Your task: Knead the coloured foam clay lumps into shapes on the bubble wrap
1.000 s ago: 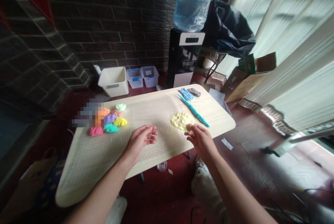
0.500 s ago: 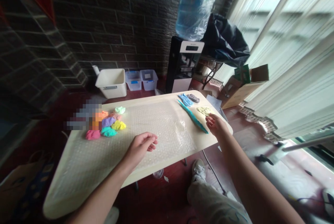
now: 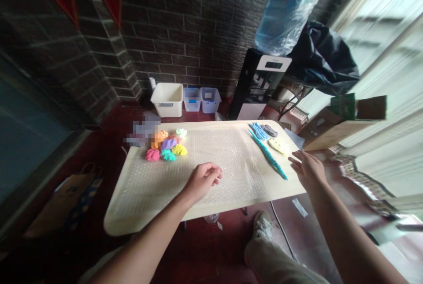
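My left hand [image 3: 205, 181] hovers over the bubble wrap [image 3: 211, 151] on the table, fingers curled in with the thumb against them; whatever they hold, if anything, is hidden. My right hand [image 3: 308, 167] is at the table's right end, open, fingers stretched out and nothing seen in them. Nearest to it lies a flattened pale yellow lump of modelling clay [image 3: 276, 144]. A long teal clay roll [image 3: 268, 155] runs slantwise to its left. Behind are a ridged blue clay piece [image 3: 259, 131] and a grey clay piece [image 3: 269, 130].
Several clay lumps, among them a purple one [image 3: 168, 143] and a yellow one [image 3: 179, 150], cluster at the table's [image 3: 115, 224] far left. A white bin [image 3: 168, 103], clear boxes [image 3: 209, 102] and a water dispenser [image 3: 261, 83] stand behind. An open carton [image 3: 340, 129] is at right.
The view has swung left, so the table appears further right. My right hand has moved away from the pale yellow clay, its fingers now stretched. My left hand stays curled above the bubble wrap.
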Demonstrator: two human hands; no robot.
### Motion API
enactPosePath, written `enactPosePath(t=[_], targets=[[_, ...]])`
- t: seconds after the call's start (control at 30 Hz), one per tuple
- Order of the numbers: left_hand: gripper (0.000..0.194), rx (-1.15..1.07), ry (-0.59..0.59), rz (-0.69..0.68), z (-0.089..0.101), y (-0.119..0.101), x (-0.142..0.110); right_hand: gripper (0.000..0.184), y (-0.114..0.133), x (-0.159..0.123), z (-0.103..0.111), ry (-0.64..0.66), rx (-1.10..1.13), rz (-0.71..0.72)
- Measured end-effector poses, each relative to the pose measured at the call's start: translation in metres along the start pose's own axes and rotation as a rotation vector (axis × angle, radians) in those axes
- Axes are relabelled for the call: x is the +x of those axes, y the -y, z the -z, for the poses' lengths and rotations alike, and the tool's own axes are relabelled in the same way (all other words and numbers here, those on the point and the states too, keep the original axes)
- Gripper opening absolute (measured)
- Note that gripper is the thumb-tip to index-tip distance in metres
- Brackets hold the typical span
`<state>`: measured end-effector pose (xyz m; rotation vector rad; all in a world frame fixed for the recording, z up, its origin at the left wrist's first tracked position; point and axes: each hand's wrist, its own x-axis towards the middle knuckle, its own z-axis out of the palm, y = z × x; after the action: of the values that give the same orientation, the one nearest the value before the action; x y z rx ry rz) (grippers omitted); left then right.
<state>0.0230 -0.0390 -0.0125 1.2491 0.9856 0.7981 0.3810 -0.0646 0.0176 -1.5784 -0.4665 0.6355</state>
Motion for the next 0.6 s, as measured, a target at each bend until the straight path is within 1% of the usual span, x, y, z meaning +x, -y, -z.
enactPosePath(t=[0.07,0.13,0.2,0.23,0.3,0.33,0.4,0.47,0.5,0.53,0.6], targets=[[0.034,0.019,-0.017,-0.028,0.001,0.001,0.000,0.020,0.004,-0.031,-0.020,0.057,0.026,-0.046],[0.042,0.051,-0.054,-0.050,0.005,0.003,0.000,0.022,0.007,-0.066,-0.052,0.204,0.065,-0.106],[0.053,0.096,-0.117,-0.077,0.012,0.003,0.000,0.021,0.009,-0.102,-0.089,0.350,0.103,-0.136],[0.057,0.121,-0.149,-0.090,0.016,0.003,-0.001,0.021,0.009,-0.120,-0.107,0.448,0.139,-0.153],[0.058,0.170,-0.207,-0.114,0.027,0.000,-0.005,0.023,0.007,-0.150,-0.140,0.586,0.199,-0.172],[0.056,0.193,-0.226,-0.126,0.033,-0.002,-0.008,0.025,0.005,-0.162,-0.153,0.618,0.221,-0.184],[0.047,0.237,-0.248,-0.150,0.046,-0.008,-0.016,0.028,-0.005,-0.178,-0.172,0.655,0.244,-0.210],[0.034,0.284,-0.264,-0.173,0.062,-0.015,-0.025,0.029,-0.019,-0.185,-0.184,0.641,0.229,-0.236],[0.026,0.308,-0.293,-0.193,0.071,-0.018,-0.029,0.029,-0.025,-0.186,-0.188,0.628,0.208,-0.245],[0.019,0.353,-0.352,-0.252,0.080,-0.020,-0.033,0.029,-0.031,-0.186,-0.192,0.617,0.185,-0.250],[0.010,0.404,-0.509,-0.347,0.100,-0.024,-0.038,0.028,-0.039,-0.185,-0.197,0.618,0.154,-0.242]])
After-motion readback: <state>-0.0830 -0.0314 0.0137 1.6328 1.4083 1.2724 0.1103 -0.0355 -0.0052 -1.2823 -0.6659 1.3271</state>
